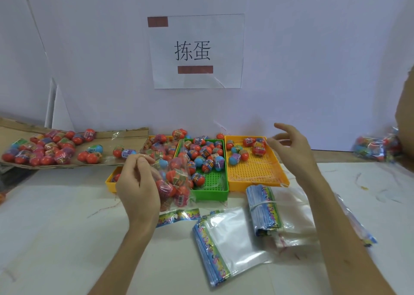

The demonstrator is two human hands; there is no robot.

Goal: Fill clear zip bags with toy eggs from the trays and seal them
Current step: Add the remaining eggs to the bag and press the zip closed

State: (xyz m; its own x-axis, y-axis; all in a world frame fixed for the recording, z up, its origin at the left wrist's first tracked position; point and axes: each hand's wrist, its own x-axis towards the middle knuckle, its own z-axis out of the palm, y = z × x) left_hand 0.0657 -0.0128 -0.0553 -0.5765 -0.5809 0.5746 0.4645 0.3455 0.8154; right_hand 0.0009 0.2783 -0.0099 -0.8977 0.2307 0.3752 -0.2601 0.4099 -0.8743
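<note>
My left hand (136, 182) pinches the top of a clear zip bag (173, 182) that holds several red and blue toy eggs; the bag stands in front of the trays. My right hand (289, 146) hovers with relaxed fingers over the right edge of the right yellow tray (255, 171), empty, next to a few eggs (244, 149) at that tray's back. The green tray (210, 191) in the middle holds several eggs (206, 155). A left yellow tray (111, 181) is mostly hidden behind my left hand and the bag.
A cardboard sheet (125, 135) at the left carries many loose eggs (44, 149). Stacks of empty zip bags (226, 238) and a banded bundle (265, 207) lie in front of the trays. A filled bag (376, 147) sits far right. A paper sign (197, 50) hangs on the wall.
</note>
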